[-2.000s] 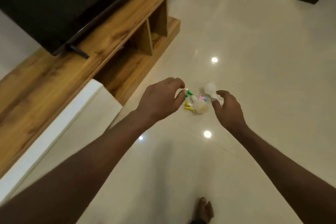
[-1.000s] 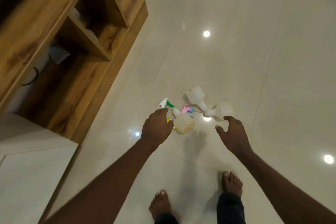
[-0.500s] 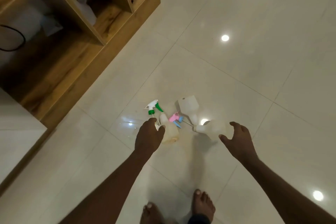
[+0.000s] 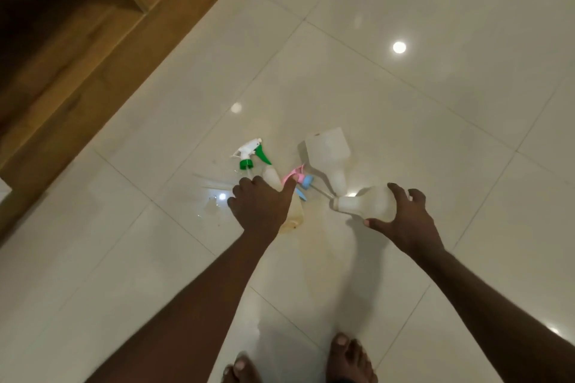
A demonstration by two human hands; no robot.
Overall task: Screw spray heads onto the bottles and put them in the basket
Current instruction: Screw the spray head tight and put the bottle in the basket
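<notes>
Compared with half a second ago, both hands have dropped onto the bottles on the floor point(image 4: 435, 109). The right hand point(image 4: 404, 221), then spread just short of the lying bottle point(image 4: 364, 204) at centre right, now has its fingers and thumb curled round that bottle's body, its neck pointing left. The left hand point(image 4: 261, 208), at the centre of the frame, covers the yellowish bottle point(image 4: 292, 211); its thumb lies along the bottle's side, but whether the fingers grip it or only rest on it cannot be told. The view has also shifted, so the wooden shelf unit point(image 4: 77, 50) now fills only the upper left.

Above the left hand lies a white and green spray head point(image 4: 252, 154). A pink and blue spray head point(image 4: 300, 180) lies between the two hands, touching the yellowish bottle. A third bottle point(image 4: 328, 152), pale and wide-based, lies just above the right hand's bottle. Bare feet point(image 4: 348, 357) show at the bottom edge.
</notes>
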